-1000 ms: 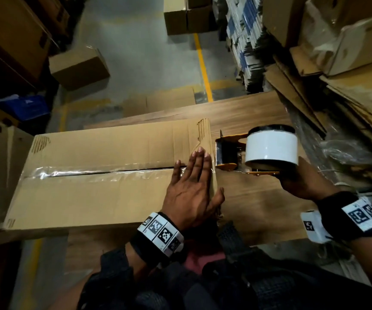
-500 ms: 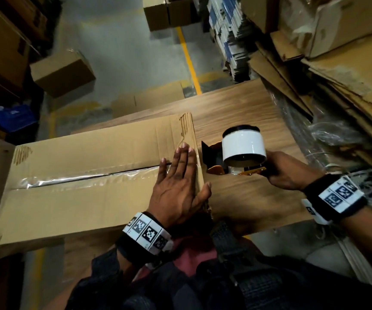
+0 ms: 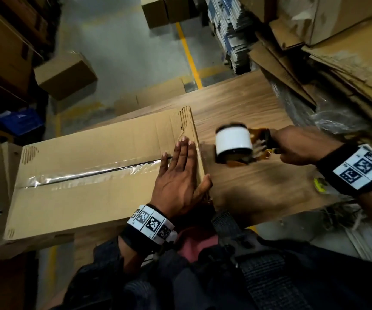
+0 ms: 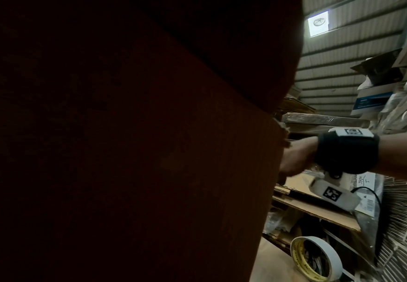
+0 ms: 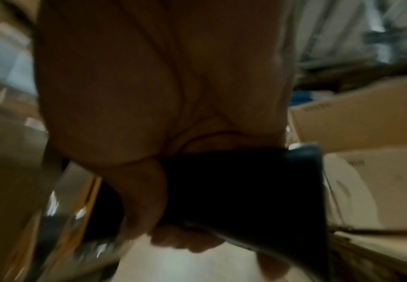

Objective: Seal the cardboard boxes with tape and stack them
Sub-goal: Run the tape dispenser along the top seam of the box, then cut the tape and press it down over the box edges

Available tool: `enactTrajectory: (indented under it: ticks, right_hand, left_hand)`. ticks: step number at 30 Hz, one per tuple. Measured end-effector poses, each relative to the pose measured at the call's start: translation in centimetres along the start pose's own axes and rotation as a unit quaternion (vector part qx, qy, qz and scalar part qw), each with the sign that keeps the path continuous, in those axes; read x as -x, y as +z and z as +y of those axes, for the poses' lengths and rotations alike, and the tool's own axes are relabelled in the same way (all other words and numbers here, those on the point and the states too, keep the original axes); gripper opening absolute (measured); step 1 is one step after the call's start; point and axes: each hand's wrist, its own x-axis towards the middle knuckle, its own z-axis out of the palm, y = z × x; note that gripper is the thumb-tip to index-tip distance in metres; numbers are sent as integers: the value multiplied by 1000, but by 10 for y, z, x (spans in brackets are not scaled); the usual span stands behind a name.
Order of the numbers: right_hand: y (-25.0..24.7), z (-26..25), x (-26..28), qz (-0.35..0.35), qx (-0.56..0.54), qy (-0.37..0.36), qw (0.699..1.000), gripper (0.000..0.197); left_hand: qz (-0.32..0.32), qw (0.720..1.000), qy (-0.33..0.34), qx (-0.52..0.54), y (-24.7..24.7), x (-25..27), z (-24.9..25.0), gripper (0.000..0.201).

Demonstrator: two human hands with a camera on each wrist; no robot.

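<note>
On the flat corrugated cardboard box (image 3: 86, 173), glossy clear tape (image 3: 95, 170) covers its seam.

Box (image 3: 86, 175) under my left hand (image 3: 176, 182): matt brown corrugated cardboard w/ glossy, wrinkled clear tape strip (image 3: 86, 173) along seam. Worktop (image 3: 247, 108): wood-grain, smooth, low sheen. Tape dispenser (image 3: 243, 146) in my right hand (image 3: 296, 146): orange translucent plastic frame, white smooth roll, black matt handle. Floor (image 3: 118, 48): grey concrete, dull.

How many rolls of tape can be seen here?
2. One white roll sits in the dispenser that the right hand grips over the table. A spare roll lies lower down, seen only from the left wrist. Others may be hidden.
</note>
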Motion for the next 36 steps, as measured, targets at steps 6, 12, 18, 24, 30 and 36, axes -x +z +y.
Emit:
enactTrajectory:
  ticks: [6,12,18,24,30,36]
  right_hand:
    - [48,27,12,38,-170,45,984,34]
    - [87,-9,-19,91,-297,107,944,36]
    - [135,-32,-57,24,-406,176,896,50]
    - [146,-31,-69,6,-417,211,884,47]
    - [114,-53,-39,70,-262,261,927,59]
    - [58,-112,-23,350,-420,38,837,47]
  left_hand:
    - [-1,1000,7,-1,-1,-2,-2,93]
    - [-9,1000,-3,-4,-10,-20,-16,93]
    - [-12,1000,-3,-4,-17,-28,-16,90]
    - [-10,1000,-6,17,-17,-28,-15,82]
    - [1,999,-1,53,-18,-26,-16,73]
    - [1,999,-3,42,-16,-27,-17,72]
